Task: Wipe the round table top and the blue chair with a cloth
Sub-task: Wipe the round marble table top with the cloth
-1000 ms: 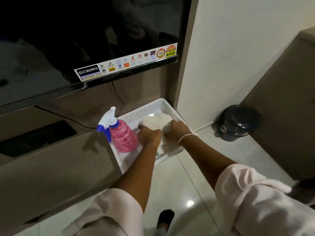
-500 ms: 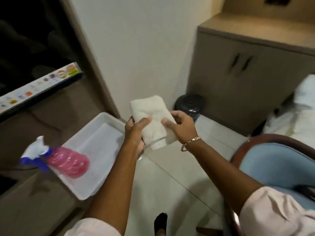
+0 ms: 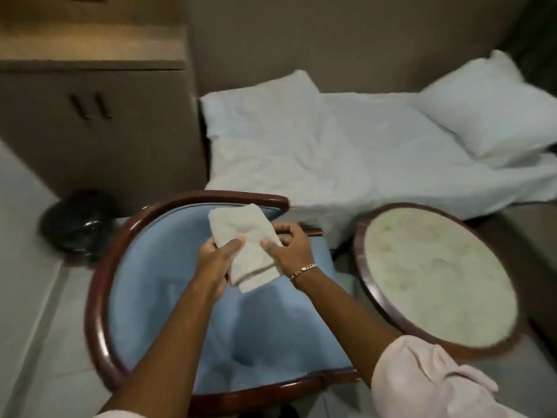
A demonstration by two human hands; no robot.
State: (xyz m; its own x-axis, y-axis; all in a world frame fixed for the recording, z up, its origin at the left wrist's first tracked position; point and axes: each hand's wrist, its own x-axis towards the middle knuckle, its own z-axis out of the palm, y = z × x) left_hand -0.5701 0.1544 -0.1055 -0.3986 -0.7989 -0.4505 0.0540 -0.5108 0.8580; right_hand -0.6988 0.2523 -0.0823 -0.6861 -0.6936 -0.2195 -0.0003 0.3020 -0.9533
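Note:
A folded off-white cloth [image 3: 244, 242] is held in the air over the blue chair [image 3: 168, 297], which has a curved dark wooden frame. My left hand [image 3: 215, 260] grips the cloth's left edge and my right hand [image 3: 291, 247], with a bracelet on its wrist, grips the right edge. To the right of the chair stands the round table [image 3: 434, 276], with a pale speckled top and a dark wooden rim. Neither hand touches the chair or the table.
A bed with white sheets [image 3: 346, 152] and a pillow [image 3: 494, 107] lies behind the chair and table. A brown cabinet [image 3: 90, 122] stands at the back left. A dark round bin [image 3: 78, 220] sits on the pale floor by the chair.
The cloth came up out of the white tray in both hands. The view swung right, from the TV shelf with the spray bottle to the blue chair and round table.

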